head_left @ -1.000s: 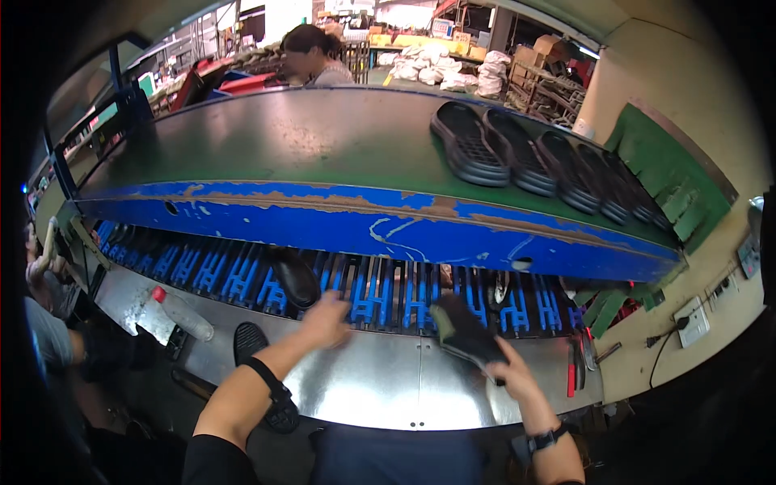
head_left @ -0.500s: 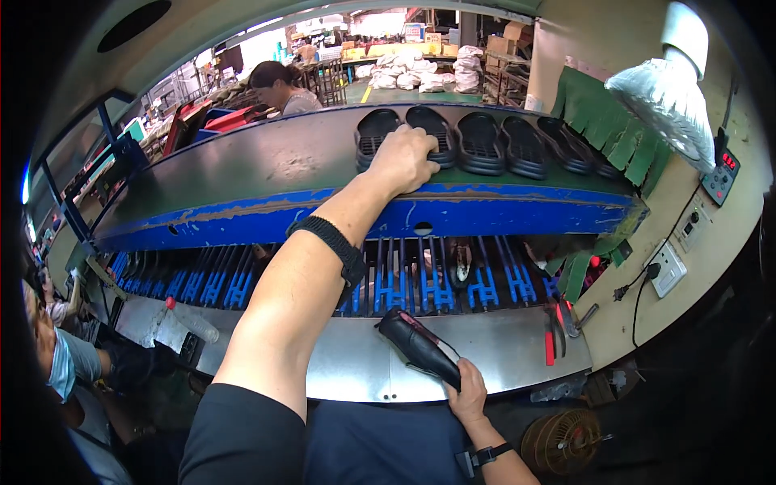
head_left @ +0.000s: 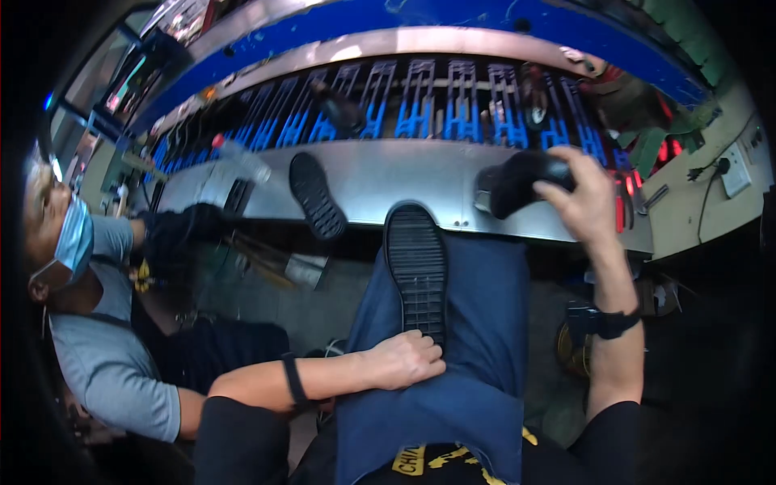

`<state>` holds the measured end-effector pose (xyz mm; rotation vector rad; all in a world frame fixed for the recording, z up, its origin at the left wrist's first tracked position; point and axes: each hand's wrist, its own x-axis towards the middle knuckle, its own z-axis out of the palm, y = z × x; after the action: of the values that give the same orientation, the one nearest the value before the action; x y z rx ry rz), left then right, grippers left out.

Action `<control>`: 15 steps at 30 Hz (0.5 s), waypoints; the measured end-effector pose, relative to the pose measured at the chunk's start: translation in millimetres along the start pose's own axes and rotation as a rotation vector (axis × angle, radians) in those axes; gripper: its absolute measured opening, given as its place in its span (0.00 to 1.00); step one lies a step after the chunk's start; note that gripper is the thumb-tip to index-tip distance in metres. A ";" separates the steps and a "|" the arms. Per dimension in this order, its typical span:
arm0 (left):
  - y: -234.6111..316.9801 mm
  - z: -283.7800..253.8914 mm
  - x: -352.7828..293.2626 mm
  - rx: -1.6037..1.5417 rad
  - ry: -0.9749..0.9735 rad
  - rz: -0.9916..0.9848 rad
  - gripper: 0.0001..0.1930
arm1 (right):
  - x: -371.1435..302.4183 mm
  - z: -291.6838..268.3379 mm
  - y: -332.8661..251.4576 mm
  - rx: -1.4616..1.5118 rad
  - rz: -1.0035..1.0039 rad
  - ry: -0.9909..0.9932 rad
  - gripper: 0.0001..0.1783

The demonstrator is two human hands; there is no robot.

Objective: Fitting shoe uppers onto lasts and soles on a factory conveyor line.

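Observation:
A black ridged shoe sole lies lengthwise on my lap, its tread facing up. My left hand is closed on the near end of it, fingers curled over. To the right, above the metal ledge, my right hand grips a black shoe upper between thumb and fingers; motion smears it a little. A second black sole rests tread up on the ledge's front, one end sticking out past the edge.
Beyond the metal ledge, blue racks hold a few dark shoes under a blue beam. Pliers and other hand tools lie at right, a plastic bottle at left. A masked co-worker sits close on my left.
My left hand has come down from the row of soles on the upper shelf. One sole is now on my lap, another on the ledge. My right hand has moved right with the upper.

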<state>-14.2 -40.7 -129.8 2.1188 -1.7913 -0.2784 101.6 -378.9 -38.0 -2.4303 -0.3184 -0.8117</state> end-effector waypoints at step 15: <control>-177.2 17.9 -33.0 -0.892 1.060 -0.953 0.21 | -230.6 71.2 -68.1 1.925 1.134 -0.268 0.48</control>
<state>134.8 13.7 -217.4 1.6752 0.0348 -0.0861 -72.2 -293.4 -197.4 -0.5365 0.1984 0.3756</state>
